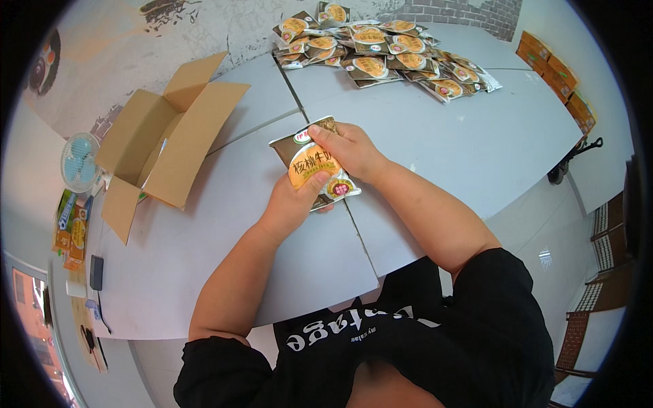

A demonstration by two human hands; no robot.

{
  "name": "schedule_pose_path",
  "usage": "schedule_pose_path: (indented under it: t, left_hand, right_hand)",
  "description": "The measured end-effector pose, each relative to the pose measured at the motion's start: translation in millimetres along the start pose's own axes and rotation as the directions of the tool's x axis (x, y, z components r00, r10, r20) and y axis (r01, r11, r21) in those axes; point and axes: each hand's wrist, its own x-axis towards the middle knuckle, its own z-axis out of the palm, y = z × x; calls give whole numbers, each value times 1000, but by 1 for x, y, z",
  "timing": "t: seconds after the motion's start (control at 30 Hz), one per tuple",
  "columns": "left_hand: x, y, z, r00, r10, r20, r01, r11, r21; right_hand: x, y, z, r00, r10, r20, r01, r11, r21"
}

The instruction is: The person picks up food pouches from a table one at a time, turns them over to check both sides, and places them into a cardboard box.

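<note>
Both of my hands grip one brown-and-orange drink pouch (311, 158) above the white table. My left hand (293, 201) holds its lower left part, thumb across the front. Around the upper right edge is my right hand (354, 150), its thumb pressed near the top. Printed writing and a round red mark show on the pouch's front; its back is hidden. To the left stands a cardboard box (168, 148) with its flaps spread open. Something pale shows inside, too little of it to name. A heap of similar pouches (372, 66) lies at the table's far side.
Joined white tabletops (433, 137) have dark seams between them. A fan (80, 162), printed cartons (71, 229) and a dark grey oblong object (96, 273) are at the left. Orange cartons (561, 76) are stacked at the far right, near a black wheeled item (566, 163).
</note>
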Motion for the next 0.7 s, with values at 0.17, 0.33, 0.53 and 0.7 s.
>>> schedule_pose_path:
  t: [0.17,0.33,0.53,0.7]
  left_hand:
    - [-1,1,2,1000,10,-26,-10,1000,9]
    - [0,-3,5,996,-14,-84,27,989,148]
    - [-1,-6,5,997,18,-77,-2,977,211]
    - [0,-8,4,994,44,-99,-32,992,121]
  right_hand:
    - [-2,-2,2,998,-52,-23,50,995,-81]
    - [-1,-1,0,994,2,-109,-7,999,-40]
    - [1,1,-5,996,-46,-72,34,987,-154]
    - [-4,-11,2,998,63,18,-63,998,7]
